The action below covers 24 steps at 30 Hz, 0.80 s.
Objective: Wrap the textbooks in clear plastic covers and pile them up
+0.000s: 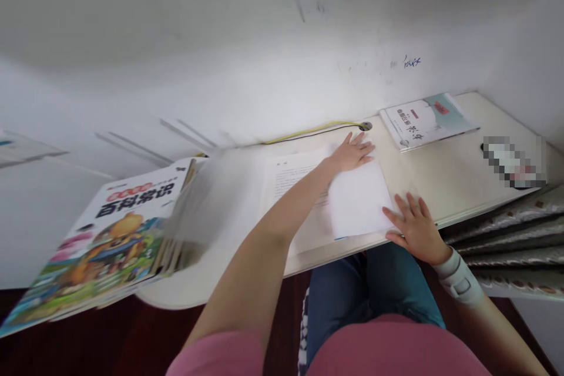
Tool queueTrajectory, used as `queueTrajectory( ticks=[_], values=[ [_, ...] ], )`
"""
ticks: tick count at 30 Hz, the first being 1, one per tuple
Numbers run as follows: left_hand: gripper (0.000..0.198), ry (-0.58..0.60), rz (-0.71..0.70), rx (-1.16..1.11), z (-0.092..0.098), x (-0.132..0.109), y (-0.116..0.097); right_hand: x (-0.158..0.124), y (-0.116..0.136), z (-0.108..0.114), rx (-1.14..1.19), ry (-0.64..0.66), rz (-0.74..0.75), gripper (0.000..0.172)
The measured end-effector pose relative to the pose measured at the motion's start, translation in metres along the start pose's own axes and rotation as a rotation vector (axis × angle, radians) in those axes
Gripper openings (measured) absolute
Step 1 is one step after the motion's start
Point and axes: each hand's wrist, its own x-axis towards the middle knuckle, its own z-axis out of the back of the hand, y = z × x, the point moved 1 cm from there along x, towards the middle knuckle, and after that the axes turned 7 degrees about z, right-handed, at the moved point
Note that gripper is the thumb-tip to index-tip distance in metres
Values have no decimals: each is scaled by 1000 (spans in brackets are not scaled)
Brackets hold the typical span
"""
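An open book (pixel 304 188) with white pages lies on the white desk (pixel 449 176) in front of me. My left hand (pixel 352 153) lies flat with fingers spread on the far edge of its right-hand page (pixel 359 200). My right hand (pixel 414 226) rests open on the near right corner of that page, fingers stretched out. A white wrist band sits on my right forearm.
A stack of colourful children's books (pixel 114 229) lies at the left, overhanging the desk edge. A thin booklet (pixel 425 120) lies at the back right by a cable hole (pixel 365 126) with a yellow cable. Patterned bedding (pixel 515 241) lies at the right. A white wall stands behind.
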Motion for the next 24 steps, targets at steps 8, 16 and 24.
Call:
queueTrajectory(
  ticks=[8,16,24],
  values=[
    [69,-47,369,-202,13,-152,-50,1,-8,4,41,-3,-21,68],
    [73,-143,411,-367,-27,-210,-107,16,-60,2,-37,111,-174,52],
    [73,-202,478,-181,-38,-190,-122,16,-55,0,-77,111,-134,51]
  ],
)
